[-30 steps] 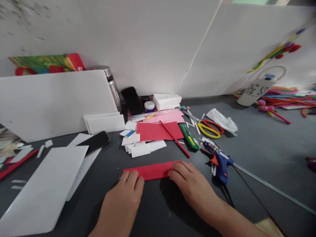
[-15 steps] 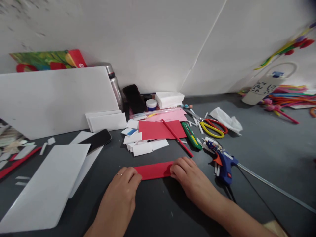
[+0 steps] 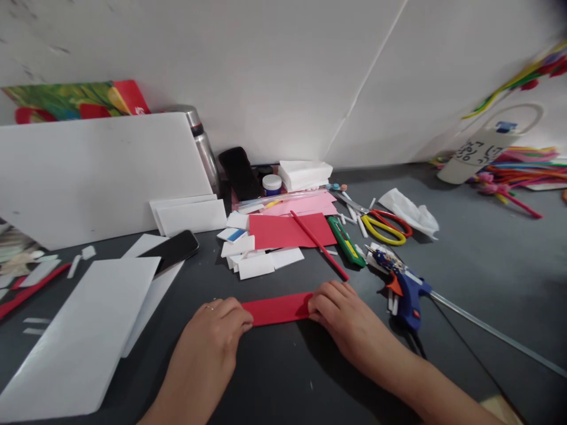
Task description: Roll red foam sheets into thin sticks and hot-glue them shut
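Observation:
A long red paper strip [image 3: 278,309] lies flat on the dark grey table [image 3: 478,271]. My left hand [image 3: 212,339], a ring on one finger, rests palm down on the strip's left end. My right hand [image 3: 343,319] presses its fingertips on the right end. Only the middle of the strip shows between the two hands. Just right of my right hand lies a blue glue gun [image 3: 401,283]. A red pencil [image 3: 319,245] lies slantwise behind the strip.
Behind the strip are a red sheet [image 3: 283,231], pink paper [image 3: 305,205], white foam pieces [image 3: 252,262], a green cutter [image 3: 346,242] and yellow-red scissors [image 3: 383,227]. A phone [image 3: 170,251] and white foam boards [image 3: 84,330] lie at left. Colourful pipe cleaners [image 3: 518,171] are far right.
My left hand has slid right along the strip, covering more of its left end. The visible red part between the hands has become shorter. The view has shifted slightly.

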Demonstrator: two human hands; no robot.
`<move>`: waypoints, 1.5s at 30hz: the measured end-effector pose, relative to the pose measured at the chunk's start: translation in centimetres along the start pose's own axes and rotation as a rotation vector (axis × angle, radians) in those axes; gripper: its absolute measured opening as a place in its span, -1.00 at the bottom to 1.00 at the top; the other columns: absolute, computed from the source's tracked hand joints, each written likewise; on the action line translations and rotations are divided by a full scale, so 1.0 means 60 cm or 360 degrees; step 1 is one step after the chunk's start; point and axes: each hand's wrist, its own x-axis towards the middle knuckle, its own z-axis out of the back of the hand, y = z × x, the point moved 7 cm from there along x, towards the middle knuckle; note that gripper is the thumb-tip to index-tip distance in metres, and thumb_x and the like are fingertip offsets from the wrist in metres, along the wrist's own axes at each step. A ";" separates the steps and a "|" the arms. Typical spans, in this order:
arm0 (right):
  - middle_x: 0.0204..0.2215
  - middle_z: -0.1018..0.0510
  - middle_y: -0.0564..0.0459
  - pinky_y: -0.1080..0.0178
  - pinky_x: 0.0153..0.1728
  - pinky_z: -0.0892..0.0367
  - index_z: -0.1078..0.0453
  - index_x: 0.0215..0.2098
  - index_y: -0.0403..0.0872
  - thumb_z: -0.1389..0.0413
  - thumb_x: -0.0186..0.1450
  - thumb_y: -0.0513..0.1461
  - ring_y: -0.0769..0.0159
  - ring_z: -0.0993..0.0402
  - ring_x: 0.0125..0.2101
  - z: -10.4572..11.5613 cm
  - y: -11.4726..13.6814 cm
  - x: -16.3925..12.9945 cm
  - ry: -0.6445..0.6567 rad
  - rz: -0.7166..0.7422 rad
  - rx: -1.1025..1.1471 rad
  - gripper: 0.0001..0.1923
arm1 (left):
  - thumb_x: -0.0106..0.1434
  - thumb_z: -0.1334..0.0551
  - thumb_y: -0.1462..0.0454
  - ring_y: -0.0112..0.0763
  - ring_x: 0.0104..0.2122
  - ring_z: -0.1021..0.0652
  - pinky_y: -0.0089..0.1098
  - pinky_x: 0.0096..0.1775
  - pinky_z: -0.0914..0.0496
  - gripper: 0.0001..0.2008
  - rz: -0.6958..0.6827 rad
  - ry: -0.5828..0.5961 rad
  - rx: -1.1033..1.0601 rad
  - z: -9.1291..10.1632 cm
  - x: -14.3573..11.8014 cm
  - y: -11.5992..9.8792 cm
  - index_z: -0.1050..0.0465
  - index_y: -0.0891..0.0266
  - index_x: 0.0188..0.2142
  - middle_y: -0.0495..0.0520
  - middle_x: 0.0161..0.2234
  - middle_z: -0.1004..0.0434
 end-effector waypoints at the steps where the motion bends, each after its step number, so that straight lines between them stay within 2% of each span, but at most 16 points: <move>1: -0.28 -0.44 -0.01 0.13 -0.19 -0.20 -0.35 -0.25 -0.08 0.02 0.45 -0.33 0.19 -0.31 -0.27 0.002 0.000 0.000 0.0000 -0.0007 0.0008 -0.85 | 0.39 -0.03 0.41 -0.24 -0.30 -0.49 -0.19 -0.20 -0.31 -0.70 0.0030 0.0007 -0.0027 0.000 0.001 0.004 -0.52 0.17 -0.30 0.03 -0.31 -0.52; 8: -0.27 -0.43 -0.04 0.13 -0.17 -0.22 -0.37 -0.23 -0.07 0.06 0.46 -0.33 0.18 -0.32 -0.24 0.007 -0.002 0.000 -0.0034 -0.0061 0.0150 -0.82 | 0.40 -0.05 0.37 -0.28 -0.30 -0.49 -0.27 -0.22 -0.28 -0.74 0.0120 0.0059 -0.0118 0.001 0.008 0.009 -0.48 0.16 -0.33 0.00 -0.31 -0.50; 14: -0.29 -0.43 -0.02 0.17 -0.20 -0.23 -0.34 -0.26 -0.07 0.06 0.45 -0.35 0.21 -0.33 -0.26 0.010 -0.005 0.002 -0.0086 -0.0033 0.0236 -0.81 | 0.37 -0.05 0.43 -0.30 -0.31 -0.47 -0.28 -0.23 -0.26 -0.69 0.0061 0.0063 -0.0064 0.001 0.006 0.002 -0.54 0.12 -0.27 0.00 -0.28 -0.51; 18: -0.30 -0.44 -0.04 0.16 -0.21 -0.23 -0.34 -0.27 -0.08 0.08 0.45 -0.37 0.21 -0.32 -0.28 0.012 -0.003 0.001 -0.0105 -0.0039 0.0108 -0.80 | 0.37 -0.04 0.44 -0.30 -0.32 -0.48 -0.28 -0.24 -0.26 -0.67 0.0026 0.0051 0.0002 0.003 0.005 -0.002 -0.56 0.11 -0.26 0.00 -0.30 -0.52; 24: -0.30 -0.45 -0.07 0.17 -0.24 -0.24 -0.36 -0.26 -0.12 0.07 0.45 -0.36 0.20 -0.30 -0.31 0.001 0.001 0.002 -0.0119 0.0008 -0.0161 -0.81 | 0.37 -0.05 0.42 -0.36 -0.35 -0.48 -0.32 -0.25 -0.30 -0.68 0.0022 0.0025 -0.0078 0.010 0.008 -0.002 -0.57 0.13 -0.29 0.00 -0.31 -0.51; 26: -0.29 -0.45 -0.06 0.17 -0.23 -0.23 -0.37 -0.25 -0.11 0.05 0.44 -0.36 0.20 -0.30 -0.31 -0.004 0.001 0.002 -0.0111 0.0010 -0.0230 -0.82 | 0.35 -0.03 0.45 -0.37 -0.36 -0.47 -0.33 -0.26 -0.32 -0.63 0.0000 0.0009 -0.0056 0.010 0.008 0.000 -0.59 0.10 -0.24 0.01 -0.29 -0.49; 30: -0.29 -0.45 -0.04 0.18 -0.23 -0.20 -0.38 -0.25 -0.10 0.01 0.42 -0.38 0.20 -0.29 -0.31 -0.008 0.002 0.004 -0.0083 -0.0018 -0.0332 -0.84 | 0.26 0.03 0.56 -0.34 -0.33 -0.46 -0.31 -0.27 -0.37 -0.43 -0.0225 0.0025 0.0186 0.005 0.006 -0.015 -0.56 0.00 -0.01 0.06 -0.24 -0.46; 33: -0.29 -0.45 -0.04 0.18 -0.23 -0.18 -0.39 -0.25 -0.11 0.00 0.41 -0.39 0.19 -0.28 -0.30 -0.009 0.000 0.005 -0.0051 -0.0058 -0.0377 -0.85 | 0.17 0.01 0.61 -0.28 -0.32 -0.46 -0.25 -0.27 -0.42 -0.35 -0.0377 0.0119 0.0472 -0.005 0.004 -0.031 -0.51 0.03 0.08 0.09 -0.25 -0.47; 36: -0.28 -0.45 -0.03 0.18 -0.22 -0.18 -0.39 -0.24 -0.11 -0.02 0.40 -0.40 0.18 -0.29 -0.28 -0.012 -0.001 0.005 -0.0009 -0.0094 -0.0396 -0.86 | 0.18 -0.02 0.59 -0.20 -0.31 -0.47 -0.16 -0.27 -0.47 -0.39 -0.0448 0.0187 0.0704 -0.014 0.002 -0.041 -0.48 0.12 0.11 0.15 -0.23 -0.51; 39: -0.27 -0.45 -0.03 0.16 -0.21 -0.18 -0.39 -0.24 -0.09 -0.05 0.39 -0.39 0.16 -0.29 -0.27 -0.012 0.000 0.004 -0.0012 -0.0115 -0.0433 -0.87 | 0.20 -0.06 0.55 -0.14 -0.28 -0.48 -0.12 -0.27 -0.49 -0.45 -0.0493 0.0194 0.0788 -0.018 0.000 -0.047 -0.47 0.19 0.12 0.21 -0.19 -0.52; 45: -0.27 -0.45 -0.05 0.15 -0.18 -0.24 -0.39 -0.24 -0.11 -0.05 0.36 -0.44 0.16 -0.29 -0.26 -0.006 0.012 0.003 -0.0042 0.0014 -0.0524 -0.85 | 0.19 -0.07 0.56 -0.14 -0.20 -0.50 -0.16 -0.21 -0.48 -0.47 -0.0558 0.0155 0.0851 -0.029 -0.006 -0.054 -0.43 0.31 0.13 0.21 -0.16 -0.53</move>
